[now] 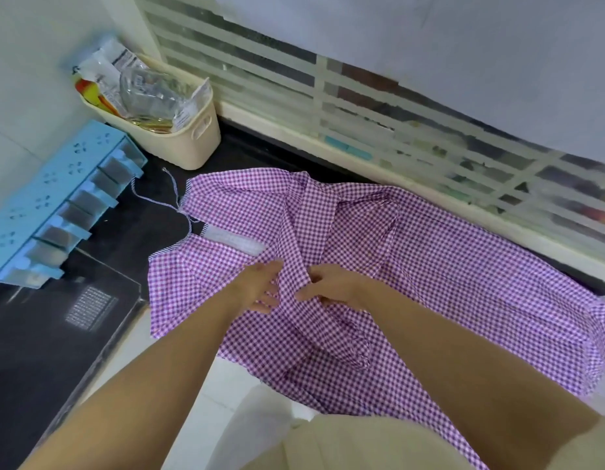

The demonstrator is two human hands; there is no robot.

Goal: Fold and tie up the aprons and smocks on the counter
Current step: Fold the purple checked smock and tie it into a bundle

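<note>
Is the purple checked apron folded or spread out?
Spread, not folded: the purple checked cloth apron lies open across the dark counter, its near edge overhanging.

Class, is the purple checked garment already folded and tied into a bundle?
No, the purple checked garment lies spread across the counter, untied.

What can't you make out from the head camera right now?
Head view, left hand: fingertips hidden under the gingham strap, grip unclear.
Head view, gingham garment: right end cut off by the frame edge; near hem hidden by the right forearm.
Head view, packets in the cream basket: labels blurred, unreadable.
</note>
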